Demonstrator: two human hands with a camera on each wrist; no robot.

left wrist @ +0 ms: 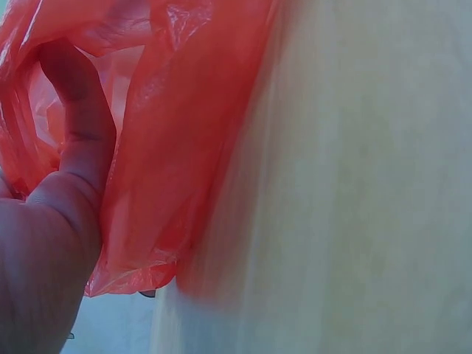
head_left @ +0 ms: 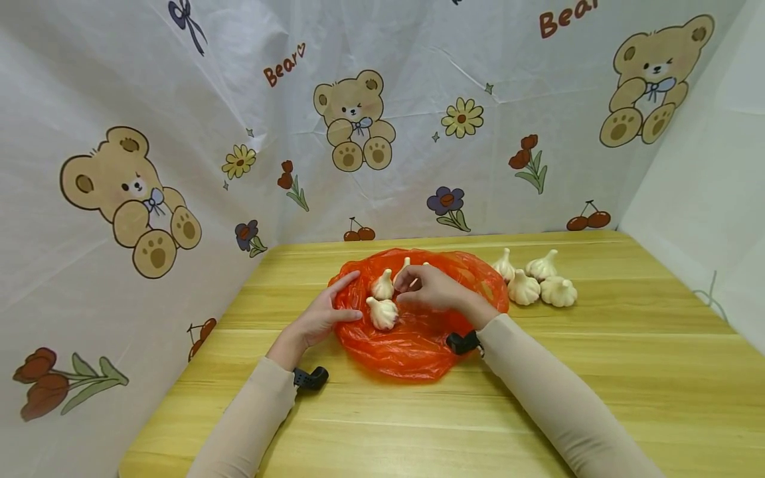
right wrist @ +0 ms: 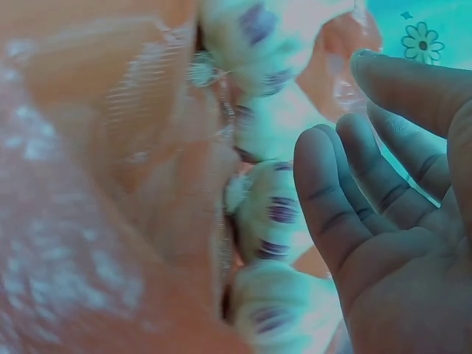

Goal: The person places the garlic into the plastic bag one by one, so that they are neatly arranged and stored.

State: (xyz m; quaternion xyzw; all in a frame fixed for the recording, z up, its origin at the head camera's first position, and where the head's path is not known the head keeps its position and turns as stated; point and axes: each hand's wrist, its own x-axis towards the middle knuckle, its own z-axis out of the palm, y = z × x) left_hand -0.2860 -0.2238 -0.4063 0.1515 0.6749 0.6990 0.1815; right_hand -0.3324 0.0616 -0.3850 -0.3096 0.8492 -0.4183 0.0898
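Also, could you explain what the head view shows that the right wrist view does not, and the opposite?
Only the head view: the person's left hand touching the thin, red plastic bag, four round, cream-white garlic bulbs on the light wooden table, and brown teddy bears printed on the white sheet.

Only the right wrist view: the palm of the right hand and a pale, fuzzy root tuft on a bulb.

Both: the right hand, the bag, the garlic bulbs inside it, and the sheet.

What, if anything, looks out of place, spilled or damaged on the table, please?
Nothing stands out. The bag lies crumpled, as thin plastic does, with garlic bulbs in it; four more bulbs sit together beside it, none visibly damaged.
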